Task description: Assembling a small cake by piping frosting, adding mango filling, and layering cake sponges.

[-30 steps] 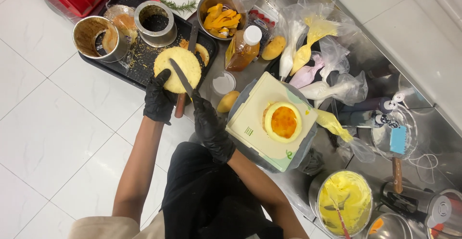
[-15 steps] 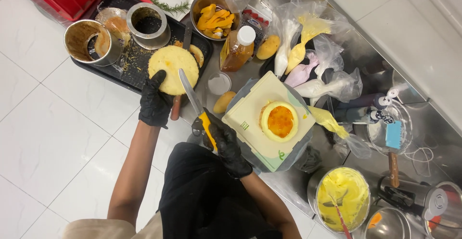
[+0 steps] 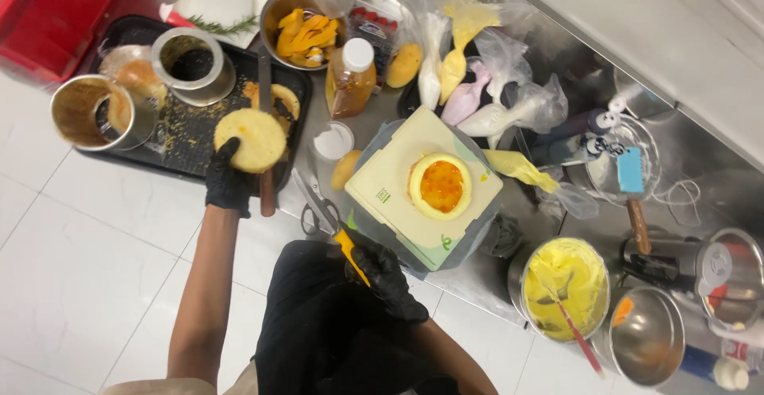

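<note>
The left hand (image 3: 229, 184), in a black glove, is clasped around the lower edge of a round pale sponge layer (image 3: 251, 140), holding it up over the near edge of the black tray (image 3: 183, 136), at about ten o'clock from the filled cake base (image 3: 440, 186). That base, with its orange centre, sits on a cream board (image 3: 398, 196) on the steel table (image 3: 374, 116). The right hand (image 3: 387, 280), also gloved, is clenched on the yellow handle of a long knife (image 3: 326, 218) whose blade points toward eleven o'clock, low by the table edge. To handle the layer well, I would judge it wise to support it flat from beneath, since thin sponge bends and cracks, and to keep the blade angled away from the other arm. At twelve o'clock from the base lie piping bags (image 3: 469, 69); a bowl of yellow cream (image 3: 567, 287) stands at four o'clock.
</note>
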